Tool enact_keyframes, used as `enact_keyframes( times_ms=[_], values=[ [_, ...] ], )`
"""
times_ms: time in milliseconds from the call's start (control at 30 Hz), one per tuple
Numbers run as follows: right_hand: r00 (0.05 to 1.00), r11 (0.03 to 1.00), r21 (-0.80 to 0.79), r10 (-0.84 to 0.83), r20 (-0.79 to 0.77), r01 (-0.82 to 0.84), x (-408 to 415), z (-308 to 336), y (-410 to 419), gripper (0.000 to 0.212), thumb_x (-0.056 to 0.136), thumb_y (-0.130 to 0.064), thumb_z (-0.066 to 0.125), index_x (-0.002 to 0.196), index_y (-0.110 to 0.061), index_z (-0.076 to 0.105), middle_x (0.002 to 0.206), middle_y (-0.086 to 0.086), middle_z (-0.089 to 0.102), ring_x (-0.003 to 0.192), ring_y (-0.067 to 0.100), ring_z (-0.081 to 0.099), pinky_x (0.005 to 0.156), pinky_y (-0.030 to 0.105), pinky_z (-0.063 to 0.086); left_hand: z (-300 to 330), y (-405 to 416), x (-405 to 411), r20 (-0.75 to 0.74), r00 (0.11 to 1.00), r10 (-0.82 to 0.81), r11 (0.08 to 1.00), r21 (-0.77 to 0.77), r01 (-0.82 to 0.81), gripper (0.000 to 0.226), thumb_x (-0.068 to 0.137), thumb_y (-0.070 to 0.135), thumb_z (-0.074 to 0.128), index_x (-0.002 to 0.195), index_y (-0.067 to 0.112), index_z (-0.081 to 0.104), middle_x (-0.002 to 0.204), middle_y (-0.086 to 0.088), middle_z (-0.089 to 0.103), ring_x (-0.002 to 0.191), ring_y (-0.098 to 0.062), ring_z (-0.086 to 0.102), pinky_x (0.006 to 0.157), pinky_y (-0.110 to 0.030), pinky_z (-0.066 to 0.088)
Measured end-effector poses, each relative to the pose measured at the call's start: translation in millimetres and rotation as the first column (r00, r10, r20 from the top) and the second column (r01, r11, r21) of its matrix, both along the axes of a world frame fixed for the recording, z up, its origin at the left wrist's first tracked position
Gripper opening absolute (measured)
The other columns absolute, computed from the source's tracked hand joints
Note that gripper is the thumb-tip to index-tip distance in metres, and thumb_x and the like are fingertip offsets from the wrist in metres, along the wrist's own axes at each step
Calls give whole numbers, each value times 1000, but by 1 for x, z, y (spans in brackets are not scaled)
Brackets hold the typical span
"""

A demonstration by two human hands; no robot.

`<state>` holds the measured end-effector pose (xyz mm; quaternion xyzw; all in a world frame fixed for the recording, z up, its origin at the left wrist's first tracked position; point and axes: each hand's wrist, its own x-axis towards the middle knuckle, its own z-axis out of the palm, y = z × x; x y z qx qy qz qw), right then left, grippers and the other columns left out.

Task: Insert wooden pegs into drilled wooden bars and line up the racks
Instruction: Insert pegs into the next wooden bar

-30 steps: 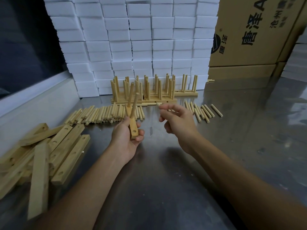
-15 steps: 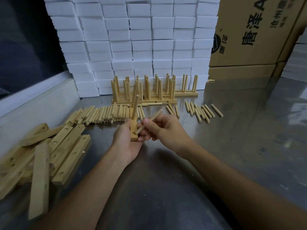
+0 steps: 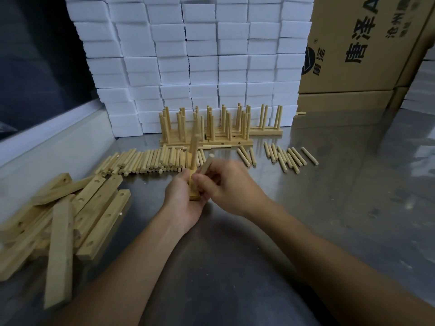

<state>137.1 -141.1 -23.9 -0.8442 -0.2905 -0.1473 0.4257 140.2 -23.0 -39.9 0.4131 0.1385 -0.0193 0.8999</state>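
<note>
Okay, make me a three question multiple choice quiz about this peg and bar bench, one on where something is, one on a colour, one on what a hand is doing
1. Where does the pile of drilled bars lie?
A. at the person's left
B. beside the cardboard box
C. on top of the foam blocks

2. What colour are the foam blocks stacked behind the finished racks?
A. blue
B. white
C. black

3. What is the right hand doing?
A. lying flat on the table
B. pinching a peg at the held bar
C. lifting a finished rack

Answers:
1 A, the bars are heaped at the left edge of the steel table.
2 B, the whole stack is white.
3 B, its fingers grip the peg next to the bar that the left hand holds.
</note>
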Motion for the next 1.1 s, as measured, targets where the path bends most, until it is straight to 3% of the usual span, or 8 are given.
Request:
enact_keyframes(
  times_ms=[233, 400, 500, 667, 733, 800, 933, 1100],
  values=[
    [999, 999, 21, -35, 35, 34, 0, -3, 7, 26, 95, -26, 66, 84, -3, 72, 76, 7, 71, 71, 18, 67, 69, 41, 56, -4, 2, 5, -11, 1000, 13, 1000, 5, -13, 36, 106, 26, 37, 125, 7, 61, 90, -13, 75, 81, -23, 74, 61, -31, 56],
    [995, 986, 139, -95, -3, 95, 2, -9, 11, 38, 91, -32, 72, 71, -1, 64, 67, 13, 67, 65, 26, 65, 62, 46, 54, -5, 1, 6, -14, 1000, 22, 1000, 2, -22, 34, 106, 27, 36, 120, 5, 58, 77, -13, 75, 67, -21, 74, 52, -28, 56],
    [999, 990, 135, -32, -38, 37, 3, -10, 8, 30, 92, -29, 71, 80, -2, 69, 74, 11, 70, 71, 24, 68, 67, 47, 56, -6, 3, 6, -19, 1000, 17, 1000, -11, -17, 38, 106, 28, 36, 131, 6, 55, 94, -16, 74, 80, -24, 75, 55, -29, 57],
    [995, 993, 110, -30, -93, 40, -1, -15, 5, 18, 93, -27, 69, 97, -10, 74, 87, 1, 73, 80, 11, 69, 76, 38, 59, -2, 1, 3, -22, 1000, 6, 1000, -15, -7, 40, 106, 30, 38, 130, 3, 56, 100, -18, 73, 78, -27, 75, 54, -33, 58],
    [993, 991, 110, -64, -102, 75, -2, -18, 6, 15, 90, -29, 72, 96, -15, 74, 87, -3, 73, 79, 8, 68, 76, 36, 58, 1, 0, 3, -33, 999, 2, 1000, -27, -3, 42, 106, 31, 39, 126, -1, 58, 101, -20, 72, 83, -31, 74, 61, -38, 58],
    [989, 987, 105, -108, -105, 119, -2, -19, 5, 18, 87, -34, 76, 94, -18, 72, 85, -6, 71, 78, 7, 66, 74, 34, 58, 2, 0, 3, -37, 999, -10, 999, -31, 9, 43, 106, 32, 38, 119, -3, 61, 96, -19, 73, 82, -31, 74, 65, -42, 57],
    [979, 978, 125, -147, -144, 165, -3, -20, 4, 23, 81, -38, 78, 96, -23, 67, 85, -14, 66, 79, 3, 65, 73, 27, 58, 3, 1, 1, -26, 999, -47, 998, -37, 46, 39, 107, 30, 34, 105, 2, 61, 77, -14, 75, 69, -26, 75, 50, -35, 58],
    [970, 973, 148, -149, -192, 178, 1, -18, -1, 20, 87, -31, 74, 105, -22, 74, 93, -10, 72, 81, 7, 69, 76, 34, 61, 0, 2, 4, 7, 995, -102, 994, 31, 102, 50, 108, 30, 27, 110, -5, 63, 104, -22, 73, 94, -28, 73, 78, -37, 53]
  ],
)
